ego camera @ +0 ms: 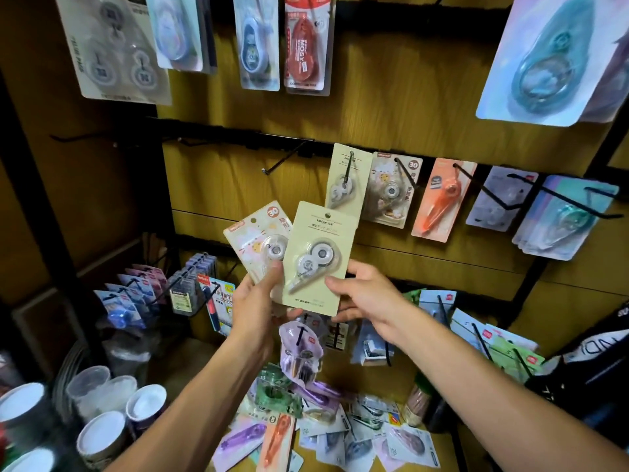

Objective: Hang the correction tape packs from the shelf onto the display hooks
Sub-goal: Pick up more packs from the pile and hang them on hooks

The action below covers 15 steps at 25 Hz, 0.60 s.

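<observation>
My left hand [257, 301] grips two correction tape packs fanned out: a cream pack [318, 240] in front and a pink cat-print pack [253, 238] behind it. My right hand [360, 294] pinches the cream pack's lower right edge between thumb and fingers. Just above hangs a matching cream pack [347, 180] on a black hook, with a matching cat-print pack [391, 192] on the hook beside it. An empty hook [284, 156] juts out to the left of them. Several loose packs [340, 434] lie piled on the shelf below.
More packs hang right: an orange one [442, 202], grey [497, 199] and teal [565, 223]. The upper row holds a red pack [306, 46] and a large teal one [548, 59]. Cups [105, 434] stand at lower left, a black bag [592, 356] at right.
</observation>
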Tool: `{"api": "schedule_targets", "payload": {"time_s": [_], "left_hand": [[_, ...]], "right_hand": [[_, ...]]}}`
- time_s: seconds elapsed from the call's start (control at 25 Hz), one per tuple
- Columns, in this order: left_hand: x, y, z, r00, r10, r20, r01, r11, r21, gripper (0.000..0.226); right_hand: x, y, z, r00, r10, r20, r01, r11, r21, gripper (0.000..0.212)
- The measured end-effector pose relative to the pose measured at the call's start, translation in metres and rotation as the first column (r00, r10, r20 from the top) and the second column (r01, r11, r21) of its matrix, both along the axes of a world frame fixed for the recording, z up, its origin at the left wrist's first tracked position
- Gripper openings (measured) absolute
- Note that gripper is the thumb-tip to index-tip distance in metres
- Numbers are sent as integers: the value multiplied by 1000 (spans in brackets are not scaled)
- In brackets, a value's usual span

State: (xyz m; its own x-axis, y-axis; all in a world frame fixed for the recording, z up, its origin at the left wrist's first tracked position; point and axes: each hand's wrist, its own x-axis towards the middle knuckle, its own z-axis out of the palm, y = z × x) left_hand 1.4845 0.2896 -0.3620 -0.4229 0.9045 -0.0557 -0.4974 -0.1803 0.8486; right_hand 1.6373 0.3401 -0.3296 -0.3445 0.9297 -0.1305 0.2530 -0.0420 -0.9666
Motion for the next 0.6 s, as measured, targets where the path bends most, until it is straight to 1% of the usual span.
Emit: {"api": "schedule_targets", "payload": {"time_s": [0.12,0.2,0.32,0.48,0.52,0.6], "left_hand": [[5,-6,4,1000,21,8,-21,1000,20,9],[4,-9,6,998,58,0,-58,998,14,11],[5,-13,11,997,66,-35,-66,998,10,16],[8,-19,15,997,56,-54,-56,998,-1,14],[8,-20,16,997,53,-57,-53,999,-1,13],[8,-20,18,996,49,-69,-49,999,3,10]], "right_hand": [[19,-20,9,997,-55,50,39,959,280,24],[32,-28,21,999,-35,37,17,916,402,23],[41,-37,41,999,-51,10,40,886,462,20],[37,-50,56,987,-153,-40,156,894,421,13],[36,-52,56,977,-201,-65,209,876,435,16],[30,-54,59,949,-290,-127,313,801,510,24]]}}
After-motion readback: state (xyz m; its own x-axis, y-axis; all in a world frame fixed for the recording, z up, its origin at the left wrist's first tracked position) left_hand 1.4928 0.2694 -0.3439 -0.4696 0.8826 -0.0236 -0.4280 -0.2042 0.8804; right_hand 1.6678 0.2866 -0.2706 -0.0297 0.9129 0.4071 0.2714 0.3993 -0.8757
